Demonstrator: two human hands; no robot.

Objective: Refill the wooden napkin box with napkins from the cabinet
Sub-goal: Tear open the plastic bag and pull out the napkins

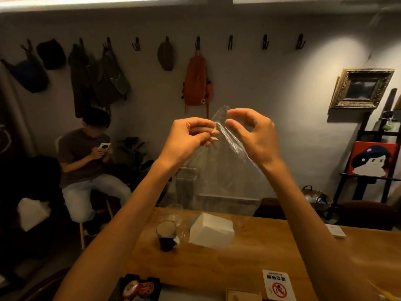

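A clear plastic bag (219, 179) hangs in the air above the wooden counter (249, 261). My left hand (191, 137) pinches its top edge with closed fingers. My right hand (253, 133) is beside it at the bag's twisted top, thumb and fingers curled and slightly apart, touching the plastic. Below the bag a white stack of napkins (211, 232) lies on the counter. At the bottom edge a corner of a wooden box (243, 296) shows; its inside is hidden.
A glass of dark drink (166, 236) stands just left of the napkins. A no-smoking sign card (278, 286) and a small white card (336, 230) lie on the counter. A seated person (86, 161) is at the left. Bags hang on wall hooks.
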